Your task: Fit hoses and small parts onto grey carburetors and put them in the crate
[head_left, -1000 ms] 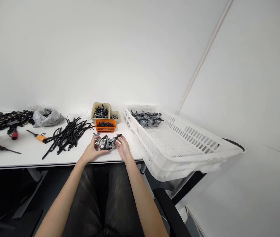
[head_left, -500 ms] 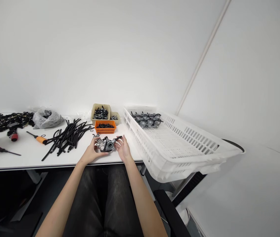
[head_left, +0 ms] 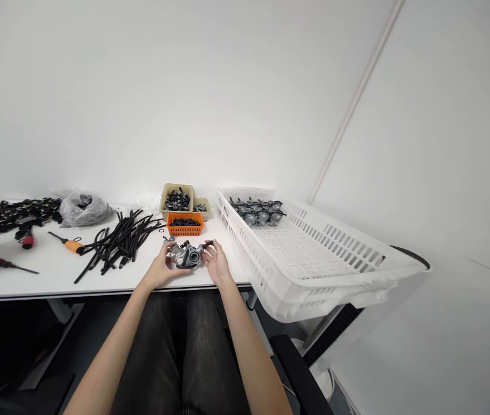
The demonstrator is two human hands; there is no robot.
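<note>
One carburetor, on the near side of the orange basket, gripped in the fingers of my left hand; at its short hose, my right hand, fingers touching, though whether they pinch I cannot tell. Left of the basket: loose hoses, one orange screwdriver beyond; right of it, one white crate with further carburetors; behind it, two beige bins.

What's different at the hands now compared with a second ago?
The black hose, straighter before, now curves over at its free end, by the right hand. Nothing was visibly let go. The left hand still holds the metal part; the orange basket and white crate stayed put.
</note>
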